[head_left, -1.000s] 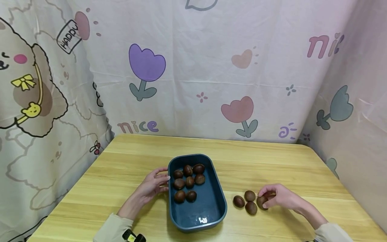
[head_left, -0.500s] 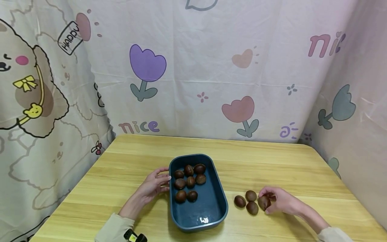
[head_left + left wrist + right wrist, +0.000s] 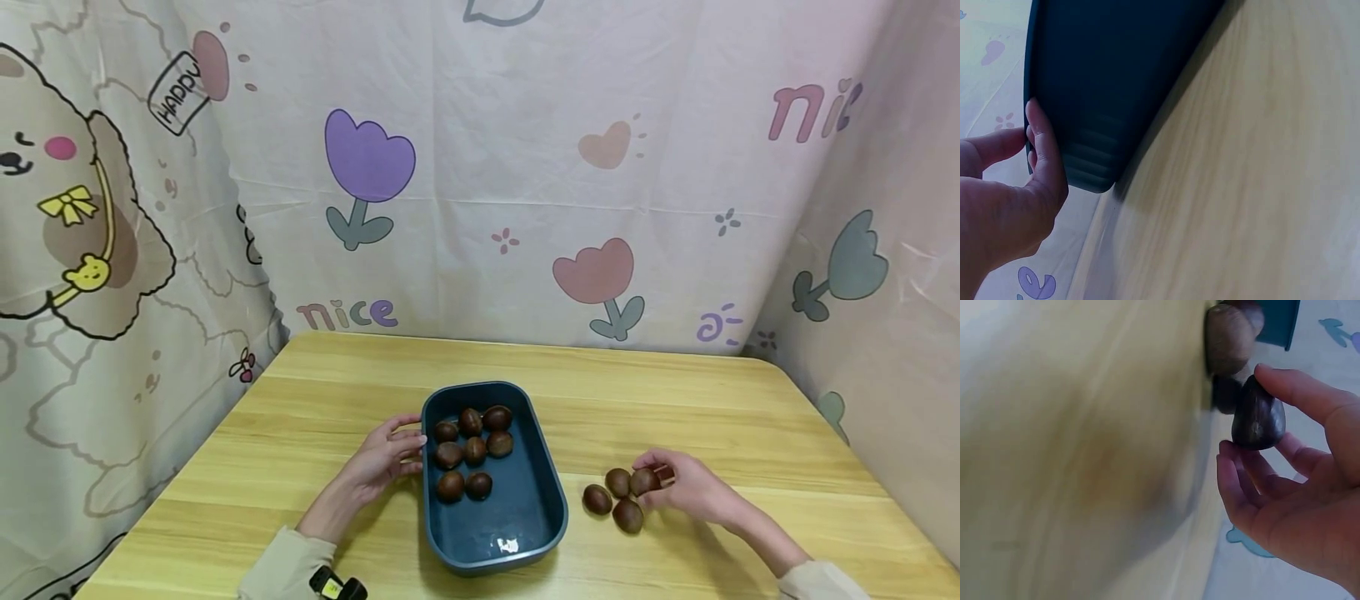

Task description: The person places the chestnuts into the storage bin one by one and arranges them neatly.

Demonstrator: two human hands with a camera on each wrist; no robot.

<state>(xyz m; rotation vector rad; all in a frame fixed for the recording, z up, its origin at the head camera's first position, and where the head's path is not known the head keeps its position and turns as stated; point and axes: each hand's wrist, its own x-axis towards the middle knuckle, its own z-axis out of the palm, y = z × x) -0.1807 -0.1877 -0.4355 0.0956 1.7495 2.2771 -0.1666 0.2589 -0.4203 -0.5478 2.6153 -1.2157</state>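
Note:
A dark blue rectangular bin [image 3: 517, 517] holds several brown chestnuts [image 3: 474, 451] at its far and left part. My left hand [image 3: 375, 467] touches the bin's left side, fingers extended along the wall and right at the rim in the left wrist view. My right hand [image 3: 690, 487] pinches a chestnut [image 3: 1259, 419] between thumb and fingertips; its dark, glossy side shows in the right wrist view. Beside it on the table lie three more chestnuts [image 3: 627, 516], grouped close together to the right of the bin. The held chestnut overlaps the edge of this group in the head view.
The pale wood table [image 3: 360, 375] carries the bin near its middle. A printed curtain [image 3: 480, 167] hangs behind the table and along both sides. Dark cables [image 3: 78, 568] show at the lower left, beside the table edge.
My right hand, with the chestnut pinched in it, has moved a little left and away from me, up close to the other chestnuts. The left hand stays at the bin.

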